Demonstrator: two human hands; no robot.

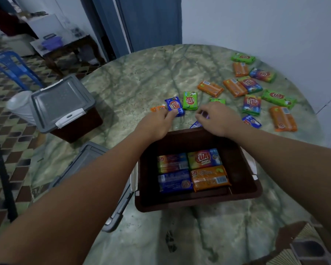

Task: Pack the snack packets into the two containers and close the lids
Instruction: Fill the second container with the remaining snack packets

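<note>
An open brown container stands in front of me with several snack packets laid flat on its bottom. Its grey lid lies on the table to its left. A second brown container sits at the table's left edge with its grey lid closed. My left hand pinches a blue packet beyond the open container. My right hand curls its fingers on a blue-purple packet that is mostly hidden under it. Many loose packets lie scattered on the right.
The round marble-patterned table stands against a white wall on the right. A white bowl stack sits left of the closed container. A blue plastic chair and a small side table stand on the tiled floor at the left.
</note>
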